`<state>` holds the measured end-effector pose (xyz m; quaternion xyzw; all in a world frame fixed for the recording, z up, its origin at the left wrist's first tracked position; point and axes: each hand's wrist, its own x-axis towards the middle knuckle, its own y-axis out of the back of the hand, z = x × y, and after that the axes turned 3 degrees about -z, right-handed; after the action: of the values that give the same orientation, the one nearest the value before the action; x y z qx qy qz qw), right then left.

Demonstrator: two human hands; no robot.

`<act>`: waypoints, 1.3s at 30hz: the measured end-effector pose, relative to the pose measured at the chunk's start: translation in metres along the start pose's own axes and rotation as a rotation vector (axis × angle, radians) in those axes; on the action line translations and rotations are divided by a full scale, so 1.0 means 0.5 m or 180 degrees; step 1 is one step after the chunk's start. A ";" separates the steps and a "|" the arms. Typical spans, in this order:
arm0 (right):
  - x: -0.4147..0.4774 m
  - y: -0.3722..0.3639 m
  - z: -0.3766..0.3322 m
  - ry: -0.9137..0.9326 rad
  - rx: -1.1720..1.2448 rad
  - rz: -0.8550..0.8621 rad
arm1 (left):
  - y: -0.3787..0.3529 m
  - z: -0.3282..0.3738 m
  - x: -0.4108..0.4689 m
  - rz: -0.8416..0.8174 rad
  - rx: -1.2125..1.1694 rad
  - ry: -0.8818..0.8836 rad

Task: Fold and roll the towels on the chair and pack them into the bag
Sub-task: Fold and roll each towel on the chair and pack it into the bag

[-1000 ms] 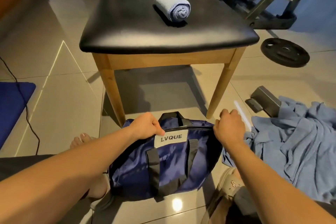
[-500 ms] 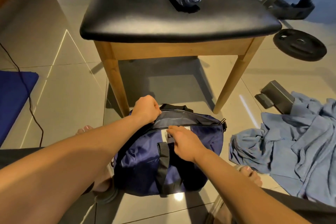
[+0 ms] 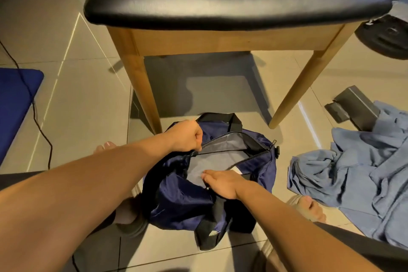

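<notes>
Bag [image 3: 260, 168]: navy duffel on the floor tiles, at 6 o'clock from the chair's front legs, zip mouth gaping and grey lining showing.
Left hand [image 3: 187, 137]: fisted on the far lip of the opening, at the bag's 10 o'clock end, pinching the edge.
Right hand [image 3: 223, 183]: gripping the near lip at 6 o'clock; my hands are apart.
Towels [image 3: 353, 174]: crumpled blue heap on the floor at 3 o'clock from the bag, just beside it.
Chair [image 3: 220, 6]: black padded seat on wooden legs, at 12 o'clock.
Weight plate [image 3: 386, 37]: at 2 o'clock, beyond the chair.
</notes>
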<state>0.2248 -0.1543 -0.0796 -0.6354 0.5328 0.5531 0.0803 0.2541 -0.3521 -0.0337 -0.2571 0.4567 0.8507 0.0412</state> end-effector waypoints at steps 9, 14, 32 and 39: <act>-0.038 -0.053 0.007 -0.0289 0.0170 -0.0515 | -0.066 0.004 0.018 0.0440 0.0514 0.0222; -0.038 0.009 0.011 -0.0126 0.0218 0.1250 | -0.079 -0.012 0.002 0.0176 0.0074 -0.0193; 0.010 0.158 0.104 -0.0390 -0.0755 0.1822 | -0.090 -0.075 -0.010 0.0556 0.1338 0.1221; -0.044 0.194 0.073 -0.0520 -0.0922 0.1723 | -0.046 -0.087 -0.028 0.0792 0.1582 0.1323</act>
<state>0.1320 -0.1566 -0.0288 -0.4288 0.5900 0.6738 -0.1186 0.2907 -0.3710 -0.0640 -0.3493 0.6763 0.6415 -0.0953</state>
